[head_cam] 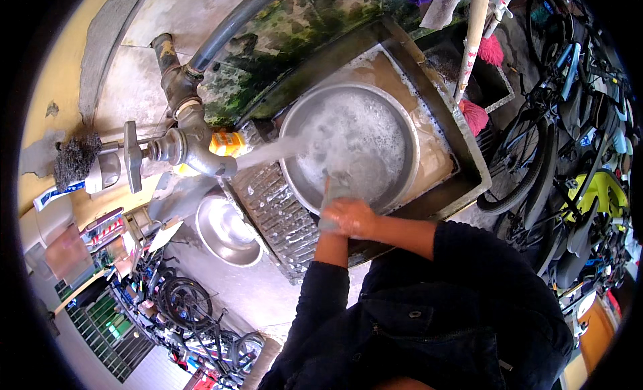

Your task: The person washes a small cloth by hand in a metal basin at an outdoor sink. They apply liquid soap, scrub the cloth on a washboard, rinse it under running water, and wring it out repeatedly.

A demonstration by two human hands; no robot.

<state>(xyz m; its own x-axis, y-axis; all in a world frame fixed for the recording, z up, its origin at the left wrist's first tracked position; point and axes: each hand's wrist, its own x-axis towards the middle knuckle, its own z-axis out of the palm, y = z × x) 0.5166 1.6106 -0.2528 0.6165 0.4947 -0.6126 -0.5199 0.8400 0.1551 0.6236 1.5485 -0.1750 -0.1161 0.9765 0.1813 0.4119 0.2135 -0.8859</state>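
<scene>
A round metal basin (413, 164) of foamy water sits tilted in a concrete sink (469, 181). Water runs into it from a metal tap (198, 143). My right hand (359, 218) closes around a wet grey-green item (335, 189), seemingly a cloth, over the basin's near rim. My left hand (335, 230) is against the same item, mostly covered by it and by my right hand; its grip cannot be made out. Both hands are blurred. The item's far end reaches over the water. The ribbed washboard slab (266, 204) lies left of the basin.
An empty metal bowl (228, 231) is left of the slab. An orange-and-white container (227, 143) stands behind the tap. A wooden pole (472, 43) and pink mop heads (472, 116) are beyond the sink's right corner. Parked bicycles (532, 174) crowd the right side.
</scene>
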